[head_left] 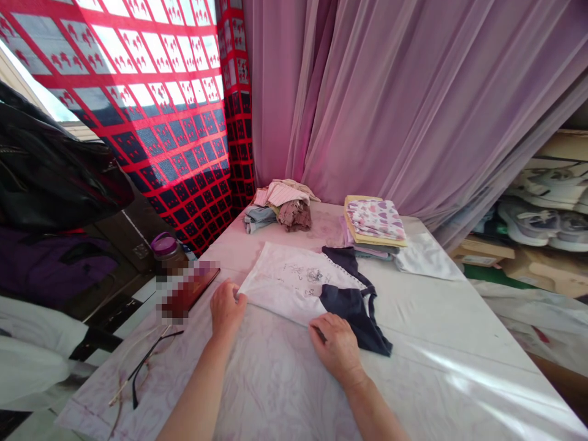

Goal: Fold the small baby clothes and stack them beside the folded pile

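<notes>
A small white T-shirt with dark navy sleeves and a black printed design lies flat on the covered table, its neck end pointing right. My left hand pinches the hem corner at the shirt's near left. Further right, my right hand has its fingers curled on the near side edge, just by the navy sleeve. Beyond the shirt sits a folded stack of clothes, with a heart-print piece on top. A loose heap of clothes rests at the back left.
Eyeglasses and a dark red object, partly blurred out, lie along the table's left side. A jar with a purple lid stands behind them. Curtains hang at the back. Shoes fill a shelf at right.
</notes>
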`<action>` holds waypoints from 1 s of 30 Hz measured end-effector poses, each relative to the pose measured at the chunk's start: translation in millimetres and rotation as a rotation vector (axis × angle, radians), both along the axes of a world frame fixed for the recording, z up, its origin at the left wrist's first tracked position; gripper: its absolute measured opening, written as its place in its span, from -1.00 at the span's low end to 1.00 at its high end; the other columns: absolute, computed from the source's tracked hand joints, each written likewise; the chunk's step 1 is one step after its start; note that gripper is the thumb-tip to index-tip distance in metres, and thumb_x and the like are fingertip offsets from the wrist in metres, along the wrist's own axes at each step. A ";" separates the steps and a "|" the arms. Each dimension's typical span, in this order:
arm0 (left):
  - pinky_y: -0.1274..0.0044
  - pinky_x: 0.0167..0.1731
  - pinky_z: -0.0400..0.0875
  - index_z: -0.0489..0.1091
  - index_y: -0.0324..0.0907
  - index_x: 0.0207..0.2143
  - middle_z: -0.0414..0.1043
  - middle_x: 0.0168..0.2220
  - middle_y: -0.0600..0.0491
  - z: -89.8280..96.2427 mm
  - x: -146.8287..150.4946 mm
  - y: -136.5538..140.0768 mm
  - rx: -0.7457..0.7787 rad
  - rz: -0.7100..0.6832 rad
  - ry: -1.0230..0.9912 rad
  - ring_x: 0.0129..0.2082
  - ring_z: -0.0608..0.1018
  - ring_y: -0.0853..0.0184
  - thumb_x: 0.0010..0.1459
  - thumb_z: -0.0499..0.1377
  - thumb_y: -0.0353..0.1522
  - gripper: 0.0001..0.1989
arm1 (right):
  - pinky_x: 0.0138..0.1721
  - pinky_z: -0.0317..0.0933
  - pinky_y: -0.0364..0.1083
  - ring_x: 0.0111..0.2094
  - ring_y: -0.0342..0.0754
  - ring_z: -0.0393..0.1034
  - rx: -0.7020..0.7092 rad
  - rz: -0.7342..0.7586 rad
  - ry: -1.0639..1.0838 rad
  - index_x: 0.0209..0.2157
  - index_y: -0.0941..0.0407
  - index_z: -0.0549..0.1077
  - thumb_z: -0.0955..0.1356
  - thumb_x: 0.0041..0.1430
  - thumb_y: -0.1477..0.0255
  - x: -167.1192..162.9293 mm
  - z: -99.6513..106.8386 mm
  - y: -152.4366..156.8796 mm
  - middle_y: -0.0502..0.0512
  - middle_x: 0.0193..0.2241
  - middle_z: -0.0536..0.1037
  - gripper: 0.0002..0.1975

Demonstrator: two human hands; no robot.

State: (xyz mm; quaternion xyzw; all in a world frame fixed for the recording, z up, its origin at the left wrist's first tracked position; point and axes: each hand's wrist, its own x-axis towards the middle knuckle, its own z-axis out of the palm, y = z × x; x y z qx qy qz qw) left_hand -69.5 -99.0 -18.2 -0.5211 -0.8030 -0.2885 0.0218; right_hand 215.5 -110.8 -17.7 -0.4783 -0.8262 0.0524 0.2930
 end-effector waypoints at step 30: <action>0.10 0.27 -0.04 0.22 -0.13 0.26 0.02 0.38 -0.17 -4.1 38.2 21.6 -0.260 -0.449 0.252 0.35 0.14 -0.01 0.26 0.03 -0.13 -0.43 | 0.15 0.02 0.27 0.21 0.15 0.17 -0.269 -0.241 -0.280 0.19 0.00 0.36 0.14 0.38 0.24 -19.6 21.1 23.2 0.18 0.21 0.36 -0.56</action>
